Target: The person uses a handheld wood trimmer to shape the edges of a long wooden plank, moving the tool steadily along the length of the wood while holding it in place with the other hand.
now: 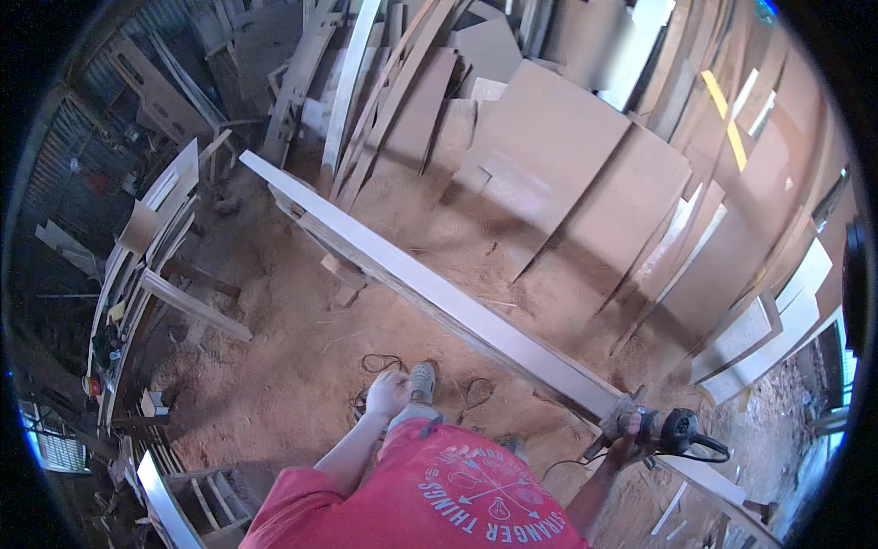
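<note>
My right hand [626, 439] grips a corded power tool [677, 432] with a rounded black end. It rests on a long, narrow white board [439, 293] that runs diagonally from far left to near right. The board lies along a rough wooden beam [343, 245]. The tool's underside and the board's surface beneath it are hidden. My left hand [389, 393] hangs away from the board, above my shoe [422, 381]. Its fingers look curled in, with nothing visible in them. Black cord [380, 362] lies in loops on the floor near my feet.
Large brown panels [585, 137] lean at the back right, beside tall planks [393, 101]. On the left stands a rack [128, 274] of curved boards, with a loose plank [197, 305] jutting from it. Wood offcuts [343, 274] sit under the beam. Sawdust covers the floor [293, 366].
</note>
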`<control>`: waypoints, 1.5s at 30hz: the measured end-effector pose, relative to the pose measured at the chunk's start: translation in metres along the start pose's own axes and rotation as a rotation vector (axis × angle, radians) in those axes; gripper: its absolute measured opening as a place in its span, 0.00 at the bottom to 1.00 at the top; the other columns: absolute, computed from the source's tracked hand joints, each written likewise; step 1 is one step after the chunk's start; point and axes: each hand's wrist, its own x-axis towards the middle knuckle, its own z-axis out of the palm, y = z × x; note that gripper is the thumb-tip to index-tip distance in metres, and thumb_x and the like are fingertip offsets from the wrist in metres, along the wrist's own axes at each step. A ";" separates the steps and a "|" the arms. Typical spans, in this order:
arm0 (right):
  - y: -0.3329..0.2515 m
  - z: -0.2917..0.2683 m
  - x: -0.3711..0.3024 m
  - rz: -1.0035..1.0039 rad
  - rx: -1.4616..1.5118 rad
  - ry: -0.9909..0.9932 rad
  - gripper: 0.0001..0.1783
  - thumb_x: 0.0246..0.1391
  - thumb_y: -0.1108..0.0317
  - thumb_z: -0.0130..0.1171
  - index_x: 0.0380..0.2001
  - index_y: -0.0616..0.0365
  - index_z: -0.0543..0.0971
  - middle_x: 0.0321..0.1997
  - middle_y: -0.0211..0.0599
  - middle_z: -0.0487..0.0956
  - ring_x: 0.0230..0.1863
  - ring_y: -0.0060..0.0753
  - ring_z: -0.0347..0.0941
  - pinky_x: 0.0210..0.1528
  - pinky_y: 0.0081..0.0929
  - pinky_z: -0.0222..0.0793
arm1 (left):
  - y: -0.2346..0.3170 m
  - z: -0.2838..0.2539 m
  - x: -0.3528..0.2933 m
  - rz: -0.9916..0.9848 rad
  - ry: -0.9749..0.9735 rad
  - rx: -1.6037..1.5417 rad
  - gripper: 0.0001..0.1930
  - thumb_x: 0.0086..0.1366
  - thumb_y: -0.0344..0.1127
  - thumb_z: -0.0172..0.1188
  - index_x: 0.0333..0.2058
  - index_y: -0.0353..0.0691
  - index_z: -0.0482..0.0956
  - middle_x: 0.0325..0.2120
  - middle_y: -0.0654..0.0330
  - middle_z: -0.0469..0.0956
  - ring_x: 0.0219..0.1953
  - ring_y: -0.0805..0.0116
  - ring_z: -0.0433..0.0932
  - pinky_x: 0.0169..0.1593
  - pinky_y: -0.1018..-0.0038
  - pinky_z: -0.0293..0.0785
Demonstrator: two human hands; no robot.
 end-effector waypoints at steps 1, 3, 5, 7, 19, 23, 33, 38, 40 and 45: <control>-0.001 0.017 -0.009 0.015 -0.002 -0.001 0.31 0.53 0.65 0.77 0.58 0.58 0.77 0.50 0.37 0.84 0.53 0.37 0.81 0.61 0.39 0.77 | 0.003 -0.004 0.026 0.040 -0.115 0.025 0.14 0.67 0.44 0.66 0.43 0.42 0.87 0.45 0.49 0.86 0.54 0.47 0.82 0.61 0.54 0.77; -0.008 0.037 -0.019 0.028 -0.031 0.024 0.31 0.53 0.66 0.77 0.59 0.57 0.76 0.51 0.36 0.84 0.54 0.36 0.81 0.61 0.39 0.77 | 0.024 -0.010 0.093 0.197 -0.312 0.193 0.18 0.65 0.48 0.68 0.46 0.41 0.86 0.50 0.50 0.84 0.59 0.48 0.79 0.67 0.54 0.73; -0.012 0.053 -0.033 0.052 -0.034 0.051 0.32 0.53 0.67 0.77 0.59 0.57 0.76 0.52 0.36 0.84 0.55 0.36 0.81 0.62 0.38 0.77 | 0.035 0.000 0.151 0.394 -0.346 0.120 0.31 0.62 0.53 0.71 0.59 0.41 0.81 0.63 0.48 0.77 0.70 0.48 0.71 0.75 0.52 0.64; -0.018 0.055 -0.049 0.064 -0.060 0.096 0.32 0.53 0.68 0.77 0.60 0.56 0.76 0.53 0.36 0.83 0.56 0.35 0.80 0.62 0.38 0.77 | 0.053 0.016 0.197 0.598 -0.366 0.196 0.39 0.61 0.56 0.72 0.65 0.39 0.75 0.67 0.47 0.72 0.73 0.49 0.66 0.78 0.52 0.59; -0.062 -0.052 -0.167 0.029 -0.466 0.598 0.37 0.51 0.64 0.81 0.61 0.58 0.74 0.54 0.36 0.84 0.54 0.34 0.81 0.62 0.37 0.77 | 0.249 0.153 0.214 1.122 -0.808 0.504 0.69 0.47 0.65 0.83 0.77 0.34 0.52 0.72 0.47 0.65 0.76 0.49 0.61 0.80 0.54 0.54; -0.058 -0.064 -0.189 0.083 -0.407 0.701 0.43 0.49 0.64 0.83 0.64 0.59 0.71 0.55 0.37 0.83 0.55 0.35 0.82 0.63 0.38 0.78 | 0.214 0.172 0.209 1.076 -0.795 0.441 0.57 0.46 0.59 0.84 0.69 0.38 0.65 0.61 0.48 0.72 0.69 0.47 0.68 0.74 0.53 0.62; -0.036 -0.087 -0.131 0.160 -0.334 0.696 0.39 0.47 0.64 0.83 0.61 0.58 0.76 0.56 0.37 0.84 0.57 0.33 0.81 0.64 0.38 0.78 | 0.200 0.162 0.182 1.036 -0.609 0.301 0.42 0.49 0.50 0.83 0.60 0.42 0.74 0.51 0.49 0.77 0.60 0.43 0.73 0.66 0.49 0.69; -0.016 -0.111 -0.106 0.246 -0.624 0.584 0.35 0.50 0.65 0.80 0.59 0.56 0.75 0.50 0.33 0.84 0.50 0.31 0.83 0.59 0.35 0.79 | 0.215 0.173 0.196 1.008 -0.658 0.275 0.44 0.46 0.51 0.86 0.60 0.43 0.75 0.51 0.50 0.77 0.59 0.43 0.73 0.66 0.48 0.69; -0.013 -0.111 -0.089 0.138 -0.472 0.557 0.34 0.50 0.65 0.80 0.58 0.58 0.77 0.50 0.33 0.85 0.49 0.31 0.83 0.59 0.35 0.79 | 0.221 0.176 0.199 0.964 -0.682 0.306 0.45 0.45 0.52 0.86 0.60 0.43 0.75 0.51 0.50 0.77 0.59 0.43 0.73 0.66 0.48 0.69; 0.003 -0.108 -0.077 0.196 -0.469 0.562 0.34 0.50 0.65 0.80 0.59 0.59 0.77 0.51 0.34 0.85 0.50 0.31 0.83 0.60 0.35 0.79 | 0.212 0.172 0.213 1.020 -0.620 0.257 0.48 0.44 0.54 0.87 0.61 0.40 0.75 0.59 0.48 0.77 0.65 0.42 0.71 0.70 0.52 0.68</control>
